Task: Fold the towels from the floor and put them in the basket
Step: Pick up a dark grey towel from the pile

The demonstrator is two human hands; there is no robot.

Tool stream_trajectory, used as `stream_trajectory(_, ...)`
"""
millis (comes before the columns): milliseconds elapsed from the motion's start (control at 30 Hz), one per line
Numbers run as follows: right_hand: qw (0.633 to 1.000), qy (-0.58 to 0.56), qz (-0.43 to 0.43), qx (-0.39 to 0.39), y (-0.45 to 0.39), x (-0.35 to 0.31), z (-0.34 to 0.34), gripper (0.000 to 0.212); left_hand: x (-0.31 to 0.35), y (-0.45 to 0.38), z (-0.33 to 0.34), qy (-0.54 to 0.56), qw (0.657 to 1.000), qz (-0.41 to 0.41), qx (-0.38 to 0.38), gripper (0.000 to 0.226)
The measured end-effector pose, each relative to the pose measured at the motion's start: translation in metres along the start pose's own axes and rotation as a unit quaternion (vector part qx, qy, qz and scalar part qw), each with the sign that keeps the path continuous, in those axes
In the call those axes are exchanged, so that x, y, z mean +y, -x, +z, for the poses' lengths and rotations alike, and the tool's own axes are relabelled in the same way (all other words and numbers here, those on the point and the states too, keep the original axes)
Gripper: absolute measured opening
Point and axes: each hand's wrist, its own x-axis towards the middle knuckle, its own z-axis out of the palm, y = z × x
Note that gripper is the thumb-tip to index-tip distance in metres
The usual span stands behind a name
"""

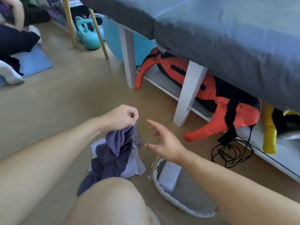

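Observation:
My left hand pinches the top of a dark purple towel and lifts it off the floor; its lower part trails down towards my knee. Under it lies a pale lavender towel, and a small grey cloth lies just beyond. My right hand hovers to the right of the purple towel with fingers spread, holding nothing. Below that hand sits the grey fabric basket, with one folded white towel inside at its far end.
A bed with a grey cover and white legs fills the right side. Under it lie an orange and black plush and a yellow one. A black cable coils on the floor. Teal kettlebell, blue mat.

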Motion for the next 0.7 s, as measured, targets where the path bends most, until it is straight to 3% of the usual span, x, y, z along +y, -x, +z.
stream_trajectory(67, 0.999, -0.016, -0.030, 0.002, -0.002, -0.027, -0.021, 0.072, 0.054, 0.013, -0.020, 0.032, 0.997, 0.037, -0.062, 0.020)
stream_trajectory(167, 0.997, -0.025, -0.067, -0.021, 0.001, -0.070, -0.060, 0.033, 0.126, 0.034, -0.040, 0.071, 0.989, 0.094, -0.088, 0.027)
stream_trajectory(333, 0.994, -0.081, -0.073, 0.023, 0.045, -0.123, -0.135, 0.032, 0.223, 0.061, -0.057, 0.055, 0.982, 0.179, 0.031, 0.029)
stream_trajectory(433, 0.994, 0.005, -0.054, 0.094, 0.094, -0.131, -0.180, 0.017, 0.265, 0.071, -0.049, -0.024, 0.974, 0.211, 0.080, 0.026)
stream_trajectory(533, 0.981, 0.084, -0.030, 0.172, 0.144, -0.139, -0.220, 0.004, 0.302, 0.081, -0.023, -0.094, 0.972, 0.212, 0.028, 0.028)
stream_trajectory(633, 0.936, 0.198, -0.003, 0.291, 0.179, -0.143, -0.253, 0.014, 0.343, 0.086, 0.004, -0.151, 0.964, 0.213, -0.042, 0.021)
stream_trajectory(700, 0.892, 0.284, 0.022, 0.352, 0.198, -0.140, -0.274, 0.021, 0.368, 0.086, 0.017, -0.159, 0.958, 0.235, -0.045, 0.016)
